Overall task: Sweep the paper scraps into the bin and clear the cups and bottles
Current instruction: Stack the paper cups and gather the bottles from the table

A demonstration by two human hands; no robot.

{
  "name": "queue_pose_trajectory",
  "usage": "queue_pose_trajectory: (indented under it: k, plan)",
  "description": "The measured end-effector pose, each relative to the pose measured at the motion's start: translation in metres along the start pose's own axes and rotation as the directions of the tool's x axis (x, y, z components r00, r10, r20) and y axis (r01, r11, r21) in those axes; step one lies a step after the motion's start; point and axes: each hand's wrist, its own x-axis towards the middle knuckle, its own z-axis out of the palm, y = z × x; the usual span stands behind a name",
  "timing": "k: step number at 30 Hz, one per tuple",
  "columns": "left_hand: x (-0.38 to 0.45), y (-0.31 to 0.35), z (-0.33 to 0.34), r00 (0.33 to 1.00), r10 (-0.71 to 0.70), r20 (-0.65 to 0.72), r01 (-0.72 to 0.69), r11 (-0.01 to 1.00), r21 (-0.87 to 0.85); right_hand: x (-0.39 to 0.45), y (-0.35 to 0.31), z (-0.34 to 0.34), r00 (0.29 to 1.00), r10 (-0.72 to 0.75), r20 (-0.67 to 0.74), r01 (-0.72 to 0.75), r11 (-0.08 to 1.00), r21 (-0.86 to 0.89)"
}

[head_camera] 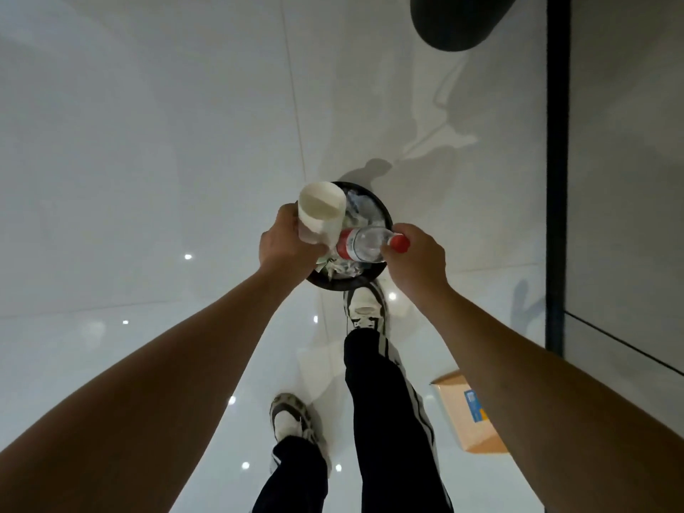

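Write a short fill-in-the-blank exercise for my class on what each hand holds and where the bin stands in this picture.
1. The left hand holds a white ____.
2. The right hand holds a clear bottle by its ____ cap.
3. Both things hang above a round black ____ with paper scraps inside.
4. An orange ____ lies on the floor at the right.

Missing words: cup; red; bin; box
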Motion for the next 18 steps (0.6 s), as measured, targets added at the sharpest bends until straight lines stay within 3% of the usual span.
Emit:
queue_pose_trajectory:
  k: [4,11,18]
  plan:
    - [0.005,0.005,0.000,0.997,-0.054,-0.055,0.057,0.997,0.058,-0.002,0.007,-0.001,0.998,0.042,0.055,-0.043,0.999,0.014]
    - [-0.043,-0.023,-0.001,0.998,0.059,-0.022,-0.055,0.982,0.179,-0.020,0.010,-0.015,0.985,0.135,0.111,-0.133,0.991,-0.027]
    - [-0.108,-0.048,-0.041,0.994,-0.033,-0.107,0.046,0.991,0.125,-0.076,-0.020,-0.026,0.987,0.004,0.161,0.008,0.997,-0.073]
